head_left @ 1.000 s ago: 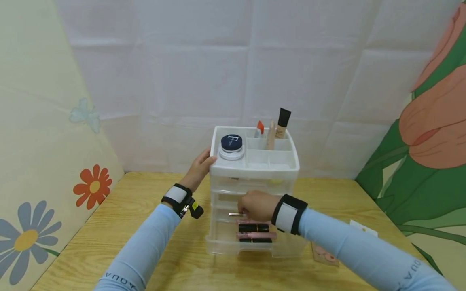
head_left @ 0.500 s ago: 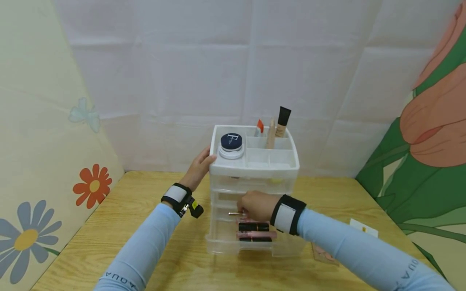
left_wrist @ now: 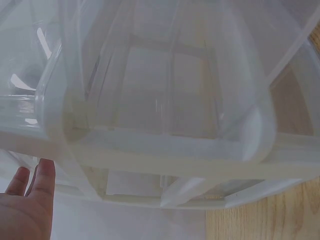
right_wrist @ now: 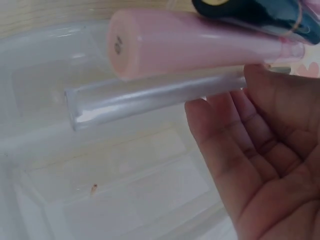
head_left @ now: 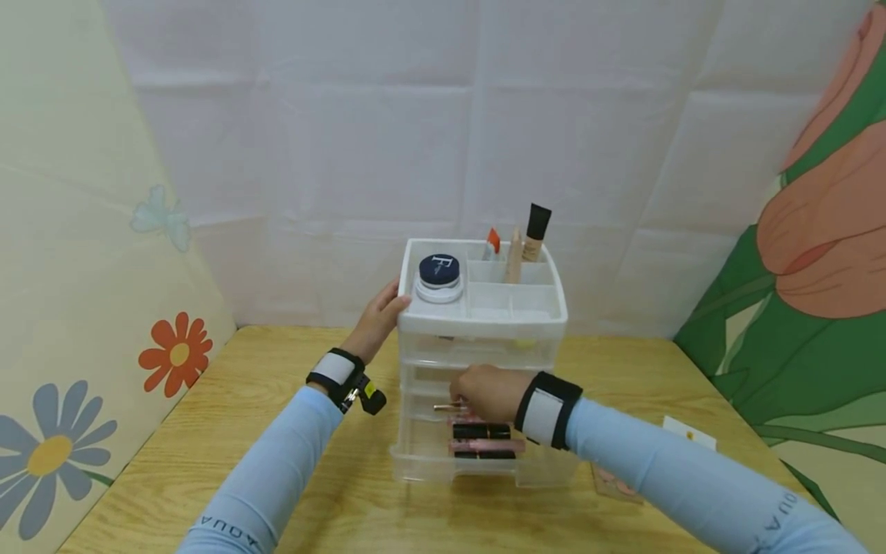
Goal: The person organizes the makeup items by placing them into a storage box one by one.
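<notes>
A white and clear plastic drawer organizer [head_left: 484, 329] stands on the table with its lowest drawer [head_left: 424, 466] pulled out. My left hand [head_left: 377, 322] rests against its upper left side, thumb at the top rim and fingers extended. Over the drawer, my right hand [head_left: 490, 391] pinches a slim, clear silvery cosmetic tube [right_wrist: 155, 97] between thumb and fingers; its thin metallic end [head_left: 446, 407] shows in the head view. Right beside it lies a pink tube [right_wrist: 180, 44], with a black tube [right_wrist: 255, 16] behind. Several pink and black tubes lie crosswise in the drawer.
On the organizer's top sit a navy-lidded compact [head_left: 439, 271], a black-capped foundation tube [head_left: 537, 231], a beige tube [head_left: 514, 258] and an orange-tipped item [head_left: 493, 240]. A pinkish flat case [head_left: 614, 485] and a white card [head_left: 688, 432] lie on the table by the right forearm.
</notes>
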A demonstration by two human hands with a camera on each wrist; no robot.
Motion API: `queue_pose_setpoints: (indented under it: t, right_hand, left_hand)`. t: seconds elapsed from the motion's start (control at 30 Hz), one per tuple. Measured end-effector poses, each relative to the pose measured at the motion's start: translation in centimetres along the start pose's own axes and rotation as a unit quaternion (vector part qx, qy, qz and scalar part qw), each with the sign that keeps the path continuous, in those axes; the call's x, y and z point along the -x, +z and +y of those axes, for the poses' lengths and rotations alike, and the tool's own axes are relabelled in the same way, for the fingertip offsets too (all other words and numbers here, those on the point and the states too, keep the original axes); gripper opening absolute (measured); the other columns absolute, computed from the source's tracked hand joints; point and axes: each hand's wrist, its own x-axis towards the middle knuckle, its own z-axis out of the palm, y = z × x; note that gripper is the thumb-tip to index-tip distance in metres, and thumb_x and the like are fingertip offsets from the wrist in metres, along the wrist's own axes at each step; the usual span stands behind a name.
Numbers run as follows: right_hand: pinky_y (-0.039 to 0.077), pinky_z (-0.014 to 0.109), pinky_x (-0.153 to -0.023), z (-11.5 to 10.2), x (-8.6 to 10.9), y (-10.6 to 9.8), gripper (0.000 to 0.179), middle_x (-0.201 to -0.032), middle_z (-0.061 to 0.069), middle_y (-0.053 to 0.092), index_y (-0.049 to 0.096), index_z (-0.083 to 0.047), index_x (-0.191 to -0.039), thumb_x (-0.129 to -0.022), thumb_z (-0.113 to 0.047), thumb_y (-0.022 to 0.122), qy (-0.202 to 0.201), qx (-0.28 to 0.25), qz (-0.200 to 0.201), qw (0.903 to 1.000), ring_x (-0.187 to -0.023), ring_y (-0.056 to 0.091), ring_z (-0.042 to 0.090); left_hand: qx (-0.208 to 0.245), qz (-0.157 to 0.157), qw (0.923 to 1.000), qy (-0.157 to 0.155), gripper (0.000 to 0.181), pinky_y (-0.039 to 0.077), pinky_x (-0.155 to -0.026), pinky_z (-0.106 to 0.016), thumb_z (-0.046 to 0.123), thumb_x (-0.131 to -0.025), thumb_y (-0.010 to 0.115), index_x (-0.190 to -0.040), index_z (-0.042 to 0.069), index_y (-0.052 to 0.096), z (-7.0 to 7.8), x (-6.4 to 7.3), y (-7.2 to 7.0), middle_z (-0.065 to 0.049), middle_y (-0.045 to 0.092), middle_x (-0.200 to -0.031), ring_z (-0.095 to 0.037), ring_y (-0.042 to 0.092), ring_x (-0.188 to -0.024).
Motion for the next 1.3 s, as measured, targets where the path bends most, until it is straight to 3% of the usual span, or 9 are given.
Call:
queue_pose_setpoints:
  t: [0.23,0.4,0.53,0.63,0.77,0.97,1.3]
  right_hand:
    - [0.055,0.033,-0.079,-0.4,0.8,-1.4,0.022,-0.098,0.009,0.071,0.073,-0.003,-0.101,-0.081,0.006,0.071,0.008,-0.01,-0.002,0.9999,-0.089,0.066,0.021]
    - [0.054,0.037,-0.082,-1.1,2.2,-3.1,0.024,-0.101,0.011,0.069,0.071,-0.002,-0.104,-0.081,0.004,0.073,0.009,-0.012,0.014,0.9998,-0.094,0.065,0.024]
    - [0.054,0.038,-0.08,-1.7,3.8,-4.0,0.026,-0.1,0.011,0.068,0.069,-0.001,-0.106,-0.081,0.001,0.075,0.015,-0.014,0.044,0.9988,-0.092,0.064,0.024]
    - [0.055,0.038,-0.076,-2.2,5.5,-4.3,0.029,-0.097,0.011,0.067,0.068,0.0,-0.108,-0.08,-0.002,0.076,0.004,-0.005,0.089,0.996,-0.088,0.064,0.024]
    - [0.055,0.033,-0.069,-2.7,7.5,-4.0,0.033,-0.093,0.007,0.064,0.066,0.0,-0.109,-0.079,-0.006,0.079,-0.022,0.031,0.167,0.9852,-0.081,0.063,0.02]
    - [0.055,0.03,-0.065,-3.8,9.4,-2.6,0.035,-0.089,0.004,0.063,0.064,-0.004,-0.1,-0.072,-0.009,0.085,-0.046,0.08,0.277,0.9565,-0.077,0.062,0.016]
    - [0.054,0.037,-0.072,-6.0,11.1,0.8,0.04,-0.097,0.006,0.062,0.064,-0.005,-0.101,-0.068,-0.009,0.086,-0.047,0.09,0.335,0.9367,-0.085,0.059,0.02]
  left_hand:
    - [0.002,-0.003,1.0,0.002,0.061,0.031,-0.109,-0.047,0.025,-0.099,0.044,-0.154,0.008,0.024,0.0,0.1,0.0,-0.015,0.033,-0.153,-0.029,0.037,-0.133]
    - [0.003,-0.003,1.0,0.0,0.06,0.031,-0.109,-0.048,0.023,-0.1,0.043,-0.154,0.008,0.024,0.3,0.2,0.1,-0.015,0.032,-0.153,-0.031,0.036,-0.134]
    - [0.009,-0.002,1.0,-0.002,0.059,0.029,-0.11,-0.049,0.022,-0.101,0.043,-0.154,0.008,0.024,0.4,0.2,0.2,-0.016,0.031,-0.153,-0.032,0.034,-0.136]
    - [0.006,0.001,1.0,-0.008,0.059,0.029,-0.11,-0.048,0.024,-0.101,0.043,-0.155,0.008,0.023,0.4,0.2,0.2,-0.015,0.031,-0.154,-0.031,0.033,-0.136]
    - [-0.008,0.003,0.9999,-0.012,0.061,0.031,-0.109,-0.049,0.027,-0.099,0.044,-0.155,0.011,0.024,0.4,0.2,0.2,-0.013,0.032,-0.154,-0.029,0.036,-0.135]
    - [0.001,0.01,0.9998,-0.015,0.061,0.03,-0.11,-0.047,0.026,-0.1,0.044,-0.155,0.011,0.023,0.5,0.2,0.0,-0.013,0.032,-0.154,-0.029,0.036,-0.135]
    - [0.018,0.017,0.9996,-0.01,0.058,0.03,-0.11,-0.047,0.022,-0.1,0.044,-0.154,0.009,0.026,0.5,0.2,-0.1,-0.015,0.033,-0.153,-0.03,0.037,-0.133]
